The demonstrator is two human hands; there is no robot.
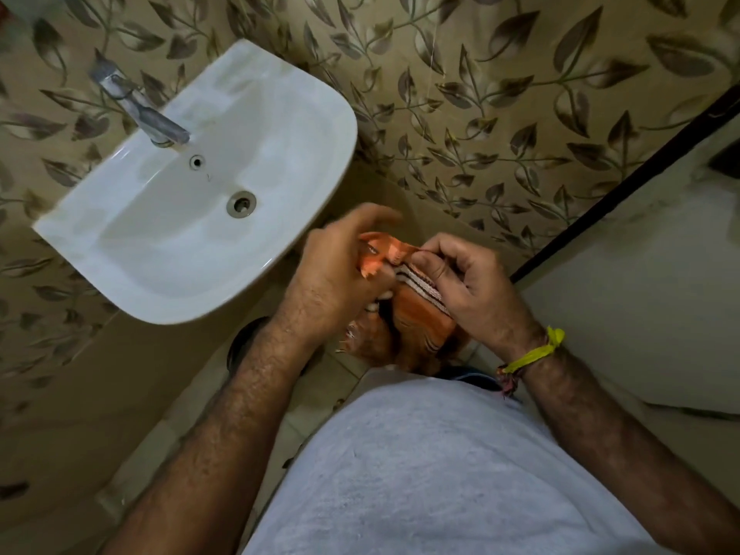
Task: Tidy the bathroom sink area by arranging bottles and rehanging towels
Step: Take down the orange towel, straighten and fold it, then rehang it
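Observation:
An orange towel (416, 314) with white and dark stripes is bunched between both hands, just right of the white sink (304, 126). My left hand (340, 274) grips its left part, with a crumpled corner sticking up past the fingers. My right hand (468, 282) pinches the striped edge between thumb and curled fingers. The towel's lower part hangs below the hands over the floor. No bottles are in view.
A metal tap (144, 110) stands at the sink's back left edge, and the basin holds nothing. Leaf-patterned tiles (500, 114) cover the wall behind. A dark-edged door or panel (624, 314) stands to the right. My grey shirt fills the bottom.

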